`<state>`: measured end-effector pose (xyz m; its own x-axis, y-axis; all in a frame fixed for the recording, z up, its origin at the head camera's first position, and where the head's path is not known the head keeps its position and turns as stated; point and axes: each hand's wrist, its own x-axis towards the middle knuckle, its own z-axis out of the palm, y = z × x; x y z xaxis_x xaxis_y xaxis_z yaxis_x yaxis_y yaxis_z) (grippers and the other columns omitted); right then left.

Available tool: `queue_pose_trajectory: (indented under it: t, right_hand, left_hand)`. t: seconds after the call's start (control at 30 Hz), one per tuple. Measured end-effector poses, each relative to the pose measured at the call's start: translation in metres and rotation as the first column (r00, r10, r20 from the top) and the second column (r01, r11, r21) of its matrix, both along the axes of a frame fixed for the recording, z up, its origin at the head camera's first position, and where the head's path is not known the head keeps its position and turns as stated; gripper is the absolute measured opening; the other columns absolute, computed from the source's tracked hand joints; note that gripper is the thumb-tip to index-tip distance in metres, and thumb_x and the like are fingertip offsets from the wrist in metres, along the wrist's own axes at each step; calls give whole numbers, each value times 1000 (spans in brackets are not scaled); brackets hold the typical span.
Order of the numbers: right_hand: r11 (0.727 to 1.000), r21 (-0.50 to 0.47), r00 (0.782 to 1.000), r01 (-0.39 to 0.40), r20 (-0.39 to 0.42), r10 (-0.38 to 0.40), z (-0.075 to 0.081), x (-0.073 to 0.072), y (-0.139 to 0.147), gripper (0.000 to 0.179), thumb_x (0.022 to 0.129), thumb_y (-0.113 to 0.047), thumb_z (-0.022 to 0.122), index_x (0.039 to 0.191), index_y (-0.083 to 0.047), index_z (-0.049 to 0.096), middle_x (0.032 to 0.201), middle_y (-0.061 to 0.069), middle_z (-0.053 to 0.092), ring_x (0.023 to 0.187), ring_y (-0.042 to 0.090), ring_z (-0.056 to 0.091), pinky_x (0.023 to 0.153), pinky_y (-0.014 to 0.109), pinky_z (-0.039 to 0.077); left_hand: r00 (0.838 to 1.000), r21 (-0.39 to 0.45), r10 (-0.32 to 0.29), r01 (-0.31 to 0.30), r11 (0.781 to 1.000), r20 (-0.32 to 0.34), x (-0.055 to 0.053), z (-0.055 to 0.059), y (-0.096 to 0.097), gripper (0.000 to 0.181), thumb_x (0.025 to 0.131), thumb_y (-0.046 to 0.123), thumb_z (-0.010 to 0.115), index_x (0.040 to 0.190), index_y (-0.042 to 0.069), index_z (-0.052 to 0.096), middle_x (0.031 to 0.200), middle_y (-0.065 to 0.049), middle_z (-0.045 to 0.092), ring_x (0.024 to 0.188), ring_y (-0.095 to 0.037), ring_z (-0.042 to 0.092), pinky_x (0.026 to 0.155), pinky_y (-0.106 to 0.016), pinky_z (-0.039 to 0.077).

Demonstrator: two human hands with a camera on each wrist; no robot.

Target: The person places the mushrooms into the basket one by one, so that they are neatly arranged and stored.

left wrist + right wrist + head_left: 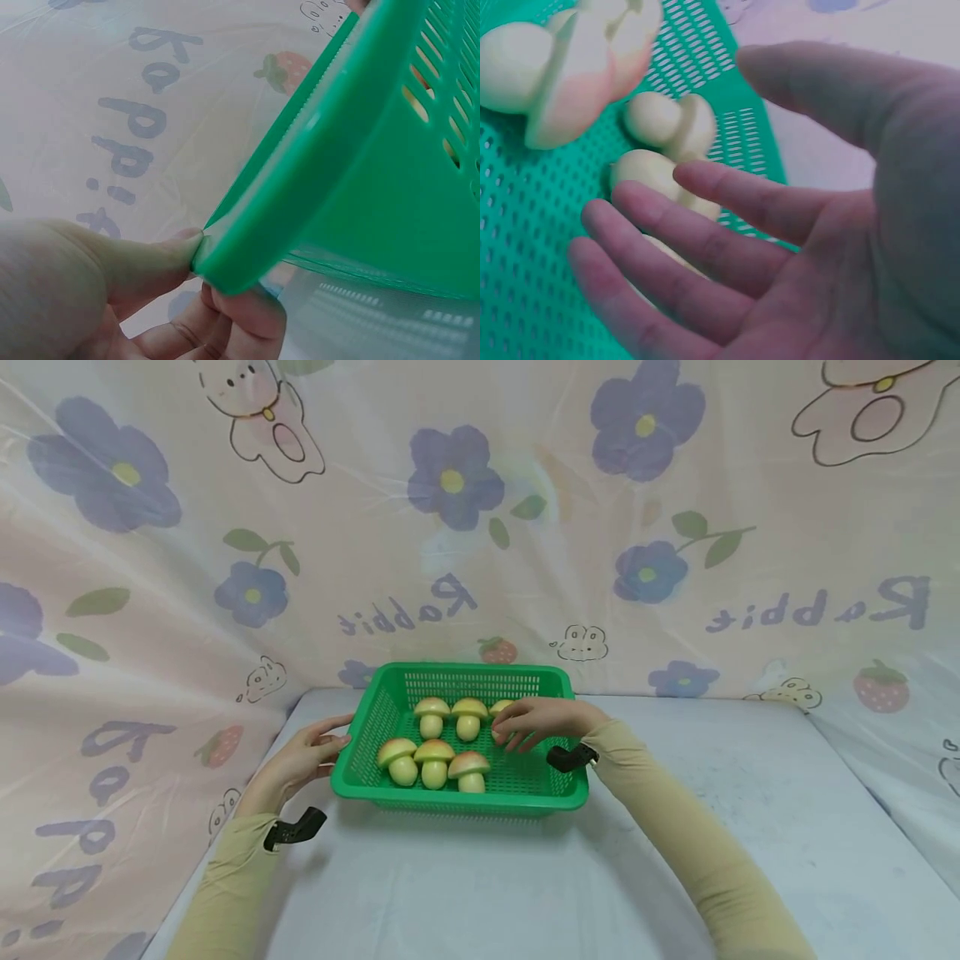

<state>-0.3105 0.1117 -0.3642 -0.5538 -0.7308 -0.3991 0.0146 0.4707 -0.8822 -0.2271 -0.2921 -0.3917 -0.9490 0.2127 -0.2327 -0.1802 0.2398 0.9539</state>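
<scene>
A green plastic basket [457, 800] with slotted sides stands on the table. Several toy mushrooms with pale stems and yellow-to-reddish caps lie inside in two rows, among them a front mushroom [434, 763] and a back mushroom [468, 718]. My left hand [300, 764] pinches the basket's left rim [315, 142], thumb at the outside and fingers underneath. Over the basket's right half hangs my right hand [547, 718], palm toward the mushrooms, its fingers spread and holding nothing. It partly covers the rightmost back mushroom [500, 705] in the head view.
A white cloth [480, 885] covers the table under the basket. Behind and at the left hangs a pale curtain [525, 568] printed with flowers and rabbits, close to the basket's back edge. Each wrist carries a black camera mount [296, 831].
</scene>
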Motion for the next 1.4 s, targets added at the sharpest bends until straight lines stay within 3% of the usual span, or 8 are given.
queue_pose_trajectory:
  t: [0.4,0.57,0.77,0.9,1.03,1.17,1.27,1.4]
  right_hand:
    - [992,-123,998,23,-57,-30,22,13,57,43,101,-25,50,139,-4,44,130,16,54,121,37,50,98,46,42]
    - [981,-169,990,93,-86,-108,23,23,91,40,102,-20,49,139,-5,44,131,16,53,120,36,51,98,41,43]
    - [976,-133,976,173,-107,-188,12,37,133,42,102,-23,49,138,-1,43,130,19,53,119,37,52,97,40,45]
    - [977,-68,972,200,-113,-207,-4,44,161,41,103,-24,47,138,-2,44,130,19,53,121,40,50,97,39,44]
    - [971,8,958,241,-162,-237,-14,54,183,42,103,-24,47,137,-1,43,131,23,51,121,41,48,98,42,43]
    - [947,137,930,290,-275,-245,-17,66,199,48,100,-30,51,136,0,45,130,21,52,118,38,50,96,47,43]
    - [915,226,899,333,-369,-236,-19,73,210,54,98,-37,54,136,0,46,129,20,52,117,37,50,92,52,43]
    - [883,282,856,375,-471,-213,-25,79,222,59,98,-40,53,136,3,45,129,26,50,119,47,45,88,57,42]
  left_hand:
    - [999,-27,-42,42,999,-10,1,0,-3,58,103,21,48,153,11,21,111,-13,63,89,-18,64,76,-34,54]
    - [998,-43,-58,57,997,-23,1,0,-8,59,102,21,49,153,10,22,109,-12,64,91,-19,64,79,-36,53]
    - [999,-92,-28,26,995,-27,-1,0,-12,50,105,22,42,150,5,28,105,-15,60,87,-21,63,77,-36,54]
    - [999,-187,13,-20,982,-39,-5,-3,-11,49,105,24,38,147,-1,31,103,-18,57,84,-21,62,73,-33,54]
    - [992,-338,21,-62,939,-125,-11,-12,-9,48,104,21,41,143,-6,34,111,-28,55,87,-28,63,73,-38,55]
    - [956,-530,-36,-129,838,-290,-18,-20,-12,43,103,17,45,138,-8,42,122,-35,51,97,-44,60,80,-49,51]
    - [927,-621,-94,-165,766,-362,-23,-24,-14,43,102,19,46,136,-7,46,130,-34,47,112,-51,50,91,-58,42]
    - [923,-667,-148,-141,732,-357,-30,-27,-14,50,104,29,40,140,-6,42,142,-33,35,129,-54,29,102,-65,25]
